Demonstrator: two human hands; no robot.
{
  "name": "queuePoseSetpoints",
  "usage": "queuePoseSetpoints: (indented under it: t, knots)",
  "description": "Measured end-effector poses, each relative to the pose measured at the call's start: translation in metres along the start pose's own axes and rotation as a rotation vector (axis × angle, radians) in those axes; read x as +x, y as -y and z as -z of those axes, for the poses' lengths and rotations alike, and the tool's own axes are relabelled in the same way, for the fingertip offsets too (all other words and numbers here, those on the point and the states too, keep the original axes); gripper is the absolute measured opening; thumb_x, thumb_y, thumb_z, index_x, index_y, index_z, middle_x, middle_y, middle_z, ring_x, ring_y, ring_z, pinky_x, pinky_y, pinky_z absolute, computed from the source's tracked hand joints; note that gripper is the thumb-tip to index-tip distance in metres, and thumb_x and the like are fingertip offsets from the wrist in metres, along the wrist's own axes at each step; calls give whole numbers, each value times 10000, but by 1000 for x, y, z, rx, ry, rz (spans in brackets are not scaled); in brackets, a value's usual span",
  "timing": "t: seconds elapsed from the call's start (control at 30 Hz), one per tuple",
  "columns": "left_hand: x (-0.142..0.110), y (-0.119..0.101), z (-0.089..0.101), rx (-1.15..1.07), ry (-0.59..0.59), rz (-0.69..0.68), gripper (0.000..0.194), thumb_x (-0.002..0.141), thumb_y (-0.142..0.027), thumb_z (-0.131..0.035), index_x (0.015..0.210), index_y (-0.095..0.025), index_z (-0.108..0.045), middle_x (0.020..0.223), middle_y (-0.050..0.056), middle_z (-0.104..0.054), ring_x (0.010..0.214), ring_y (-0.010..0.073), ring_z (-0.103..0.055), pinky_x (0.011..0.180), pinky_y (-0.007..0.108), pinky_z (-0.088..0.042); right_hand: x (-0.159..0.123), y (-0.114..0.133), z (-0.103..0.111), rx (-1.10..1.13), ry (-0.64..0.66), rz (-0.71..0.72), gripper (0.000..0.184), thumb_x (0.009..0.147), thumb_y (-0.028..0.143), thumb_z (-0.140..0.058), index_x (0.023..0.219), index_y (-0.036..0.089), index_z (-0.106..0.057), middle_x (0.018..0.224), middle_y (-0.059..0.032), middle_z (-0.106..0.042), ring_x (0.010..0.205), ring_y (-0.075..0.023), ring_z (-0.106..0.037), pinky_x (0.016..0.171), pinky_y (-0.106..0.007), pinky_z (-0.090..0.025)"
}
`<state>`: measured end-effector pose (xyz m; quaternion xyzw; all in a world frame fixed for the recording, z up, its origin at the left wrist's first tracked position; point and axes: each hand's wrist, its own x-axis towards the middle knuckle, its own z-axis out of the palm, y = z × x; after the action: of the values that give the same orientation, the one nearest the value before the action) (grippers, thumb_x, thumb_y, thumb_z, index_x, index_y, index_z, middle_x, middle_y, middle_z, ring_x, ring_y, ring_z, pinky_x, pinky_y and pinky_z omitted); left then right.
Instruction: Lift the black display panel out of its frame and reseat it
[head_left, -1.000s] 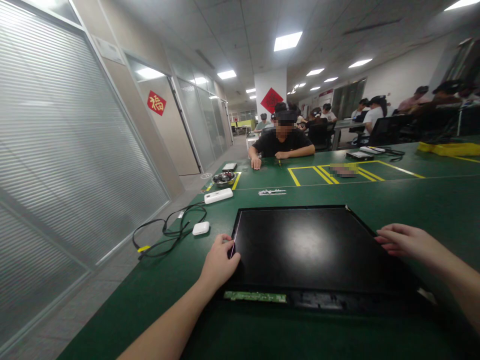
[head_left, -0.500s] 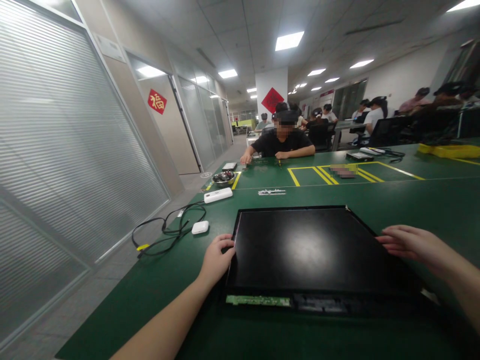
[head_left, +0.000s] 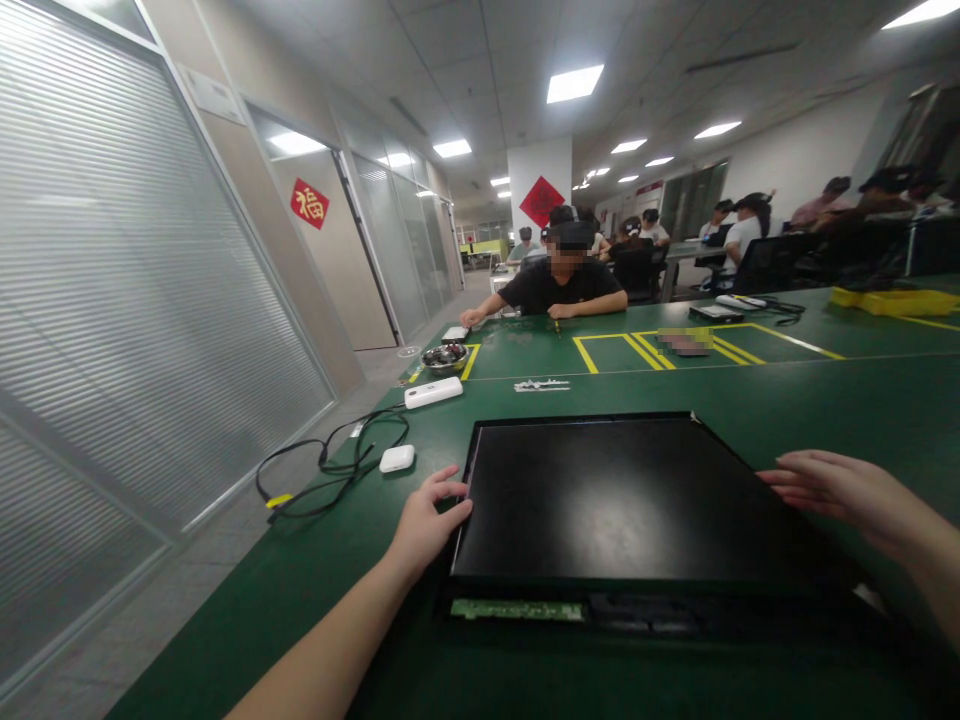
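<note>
A black flat display panel (head_left: 600, 500) lies on the green table in front of me, glare on its glossy face. Along its near edge runs a green circuit board strip (head_left: 516, 609), beside a dark lower strip. My left hand (head_left: 429, 520) grips the panel's left edge, thumb at the border and fingers curled around the side. On the opposite side, my right hand (head_left: 836, 490) holds the right edge with its fingertips; the fingers are close together and partly hidden by the rim.
Left of the panel are a white earbud case (head_left: 397, 459), a white power bank (head_left: 434, 392) and a looped black cable (head_left: 322, 470). Beyond lie white scraps (head_left: 542, 385), a metal bowl (head_left: 445, 359) of small parts and yellow tape markings. A person (head_left: 566, 275) sits opposite.
The gap between the panel's near edge and the circuit board strip looks slightly wider. Both hands stay at the sides. The person opposite has moved a hand to the left, toward a small box.
</note>
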<state>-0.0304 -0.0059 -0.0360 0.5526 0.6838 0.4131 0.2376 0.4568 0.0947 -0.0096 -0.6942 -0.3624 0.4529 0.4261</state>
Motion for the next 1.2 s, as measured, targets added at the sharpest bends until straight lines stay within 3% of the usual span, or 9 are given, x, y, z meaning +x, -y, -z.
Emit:
queuePoseSetpoints:
  t: [0.2,0.57,0.8,1.1,1.2]
  knots:
    - [-1,-3,-1,60,13,2,149,730,-260,-666,819,-205,-771,1414,107,-616,1273,315,-594,1128,465,-398,-5,2,-5,-12,-26,10,73,744,202,-637,816,209,-626,776,-136,-756,664,-221,-704,601,-281,-569]
    - [-1,-8,0,161,29,-47,124,727,-228,-655,792,-205,-757,1358,133,-641,1248,319,-610,1122,491,-404,-10,3,-12,-24,-46,57,27,765,199,-627,768,215,-605,734,-122,-739,641,-212,-684,619,-297,-552]
    - [-5,-11,-3,220,51,-90,175,796,-216,-603,853,-178,-764,1370,166,-612,1263,311,-596,1126,482,-402,-8,1,-11,-52,-43,32,27,784,231,-591,808,223,-580,742,-136,-755,644,-225,-708,631,-311,-577]
    - [-11,-21,-8,610,170,-229,354,898,-164,-463,1053,-101,-775,1428,228,-568,1271,330,-588,1111,463,-440,-13,3,-12,-32,-35,3,63,787,236,-597,841,205,-584,776,-136,-756,645,-203,-700,649,-287,-569]
    - [-13,-26,-9,702,196,-233,399,918,-172,-422,1110,-72,-758,1455,234,-546,1299,328,-564,1120,451,-432,-5,-5,-11,-128,-26,82,73,806,271,-569,826,203,-588,831,-153,-763,682,-212,-713,667,-302,-567]
